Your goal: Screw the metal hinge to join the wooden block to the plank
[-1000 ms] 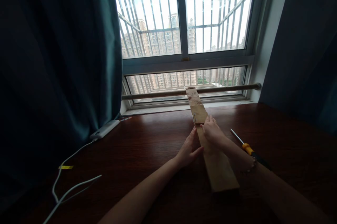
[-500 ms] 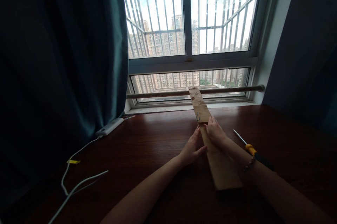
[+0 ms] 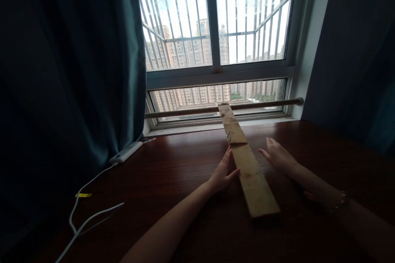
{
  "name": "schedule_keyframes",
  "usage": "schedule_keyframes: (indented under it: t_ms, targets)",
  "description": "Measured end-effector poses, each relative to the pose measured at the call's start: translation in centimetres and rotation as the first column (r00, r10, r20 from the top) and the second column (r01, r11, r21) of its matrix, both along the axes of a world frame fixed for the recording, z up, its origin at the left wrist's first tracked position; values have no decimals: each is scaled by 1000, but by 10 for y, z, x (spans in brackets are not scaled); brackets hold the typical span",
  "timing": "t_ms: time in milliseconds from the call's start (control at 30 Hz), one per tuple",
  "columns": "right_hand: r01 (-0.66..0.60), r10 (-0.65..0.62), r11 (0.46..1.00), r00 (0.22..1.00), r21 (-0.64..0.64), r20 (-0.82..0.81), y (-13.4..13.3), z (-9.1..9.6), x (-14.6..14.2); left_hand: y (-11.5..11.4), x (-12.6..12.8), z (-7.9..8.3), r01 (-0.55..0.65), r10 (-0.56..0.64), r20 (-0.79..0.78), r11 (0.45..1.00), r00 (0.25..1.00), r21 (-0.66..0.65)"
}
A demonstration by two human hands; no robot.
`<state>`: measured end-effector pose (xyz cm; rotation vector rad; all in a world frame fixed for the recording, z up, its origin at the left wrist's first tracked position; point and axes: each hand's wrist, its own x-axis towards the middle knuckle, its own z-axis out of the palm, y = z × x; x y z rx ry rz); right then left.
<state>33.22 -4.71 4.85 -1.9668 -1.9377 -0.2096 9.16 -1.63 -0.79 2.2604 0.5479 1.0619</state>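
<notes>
A long wooden plank (image 3: 251, 178) lies on the dark wooden table (image 3: 173, 172), its far end resting on a rod by the window sill. A few small metal screws or nails stick up near its middle (image 3: 228, 136). My left hand (image 3: 222, 173) rests flat against the plank's left edge, fingers stretched out. To the right of the plank, apart from it, my right hand (image 3: 277, 157) hovers with fingers extended and nothing in it. A beaded bracelet sits on my right wrist. The screwdriver seen earlier is hidden under my right forearm.
A horizontal rod (image 3: 191, 110) runs along the base of the barred window (image 3: 216, 20). Dark teal curtains (image 3: 68, 73) hang on both sides. A white power bank (image 3: 125, 152) with white cables (image 3: 83, 217) lies at the table's left.
My right hand has lifted off the plank and moved to its right side, now covering the screwdriver. My left hand has stayed at the plank's left edge.
</notes>
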Motion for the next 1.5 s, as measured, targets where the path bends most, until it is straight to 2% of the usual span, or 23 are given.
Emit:
schedule_keyframes:
  t_ms: [133,267,467,600,733,867,1000,1200,1400,1500]
  targets:
    - [197,-183,952,980,-234,80,-38,-25,42,2,0,0,13,-13,-2,1000,1000,3]
    - [187,-182,932,982,-312,46,-57,-38,50,2,0,0,18,-18,-11,1000,1000,-1]
    - [142,-148,950,989,-277,2,-53,-40,56,1,0,0,-3,3,-1,999,1000,-47]
    - [189,-185,952,982,-242,38,-46,-48,79,0,0,0,-18,17,-20,999,1000,-36]
    - [260,-248,931,966,-257,76,-40,-54,105,-1,1,1,-26,25,-12,999,1000,-33]
    - [277,-270,924,961,-264,66,-36,-59,119,-3,2,3,-23,23,0,999,1000,-37]
    - [291,-287,921,956,-261,53,-37,-61,121,-6,2,5,-24,25,23,998,999,-54]
    - [323,-312,917,946,-233,82,-41,-64,118,-3,1,0,-51,57,27,982,998,-181]
    - [369,-352,905,929,-210,115,-42,-69,119,-2,1,-2,-9,30,68,957,997,-291]
    - [374,-358,904,927,-208,112,-42,-68,118,-3,1,0,13,9,71,954,997,-301]
